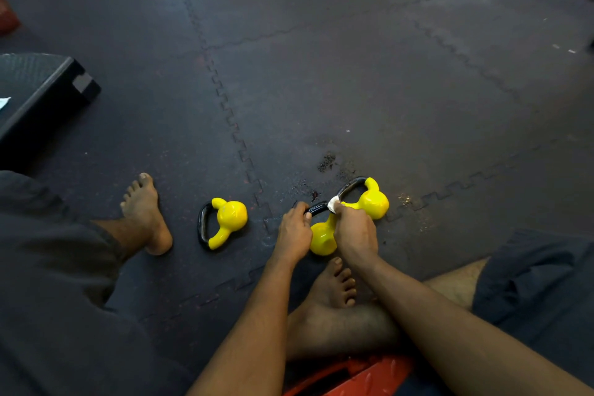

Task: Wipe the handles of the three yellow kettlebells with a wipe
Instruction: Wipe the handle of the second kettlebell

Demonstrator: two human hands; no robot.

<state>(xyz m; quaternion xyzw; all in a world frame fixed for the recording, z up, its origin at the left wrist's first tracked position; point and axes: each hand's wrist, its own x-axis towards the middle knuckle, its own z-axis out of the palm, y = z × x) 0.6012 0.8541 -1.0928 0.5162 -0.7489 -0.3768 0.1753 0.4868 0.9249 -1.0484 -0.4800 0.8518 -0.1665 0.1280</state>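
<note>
Three small yellow kettlebells with black handles lie on the dark floor mat. The left kettlebell lies alone on its side. The middle kettlebell is between my hands. My left hand grips its black handle. My right hand pinches a white wipe against that handle's right end. The right kettlebell lies just behind my right hand, its handle pointing left.
My bare feet rest on the interlocking mat. A black step platform stands at the left. A red object sits under my leg at the bottom edge. Wet spots mark the mat behind the kettlebells.
</note>
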